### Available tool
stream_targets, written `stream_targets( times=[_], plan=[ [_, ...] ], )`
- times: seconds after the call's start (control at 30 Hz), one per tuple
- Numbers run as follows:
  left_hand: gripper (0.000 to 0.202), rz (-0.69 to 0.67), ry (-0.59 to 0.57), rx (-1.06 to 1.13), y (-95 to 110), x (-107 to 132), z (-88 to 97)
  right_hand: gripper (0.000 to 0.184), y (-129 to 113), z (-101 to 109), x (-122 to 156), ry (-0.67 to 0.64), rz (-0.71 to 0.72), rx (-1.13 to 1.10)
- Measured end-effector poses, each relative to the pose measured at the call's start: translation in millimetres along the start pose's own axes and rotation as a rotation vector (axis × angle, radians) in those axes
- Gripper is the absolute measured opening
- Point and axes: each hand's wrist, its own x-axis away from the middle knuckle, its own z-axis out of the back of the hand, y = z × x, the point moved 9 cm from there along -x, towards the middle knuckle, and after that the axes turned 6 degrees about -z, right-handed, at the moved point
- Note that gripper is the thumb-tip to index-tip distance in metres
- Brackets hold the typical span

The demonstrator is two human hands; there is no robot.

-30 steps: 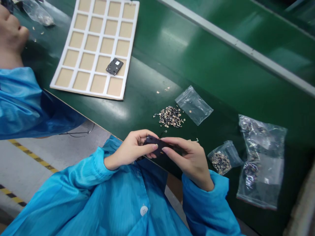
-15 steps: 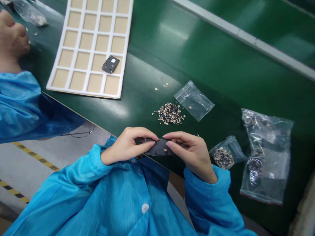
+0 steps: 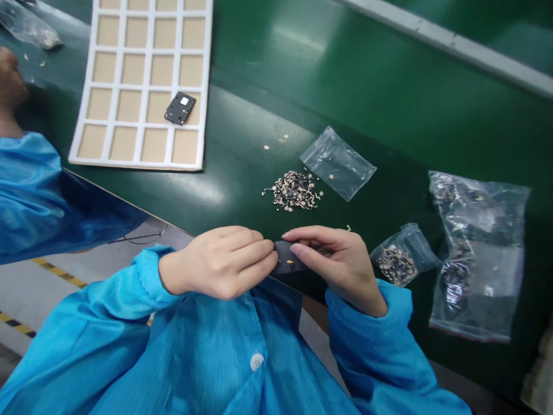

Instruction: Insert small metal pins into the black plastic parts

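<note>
Both my hands hold a small flat black plate at the near edge of the green table. My left hand covers its left end with the fingers closed over it. My right hand pinches its right end between thumb and fingers. Just beyond the hands lies a small heap of tiny pale and dark parts. A second black plate with a white square on it rests in a cell of the white grid tray at the far left.
An empty clear bag lies past the heap. A small bag of tiny parts and a larger bag sit to the right. Another person's blue sleeve and hand occupy the left. A grey rail crosses the far side.
My left hand has closed further over the black plate, hiding most of it. The view has shifted, so the tray and bags sit a little higher and more to the left.
</note>
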Motion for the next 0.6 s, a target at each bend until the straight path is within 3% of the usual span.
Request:
stream_targets(
  times=[0.23,0.6],
  plan=[
    [0.024,-0.147,-0.095,-0.103,15.0,-3.6,-5.2,0.015,-1.3,-2.4,-0.4,-0.021,-0.085,-0.036],
    [0.019,-0.220,-0.088,-0.128,19.8,-10.4,-4.3,0.009,-4.6,-0.2,-1.0,-0.007,-0.081,-0.100]
  ],
)
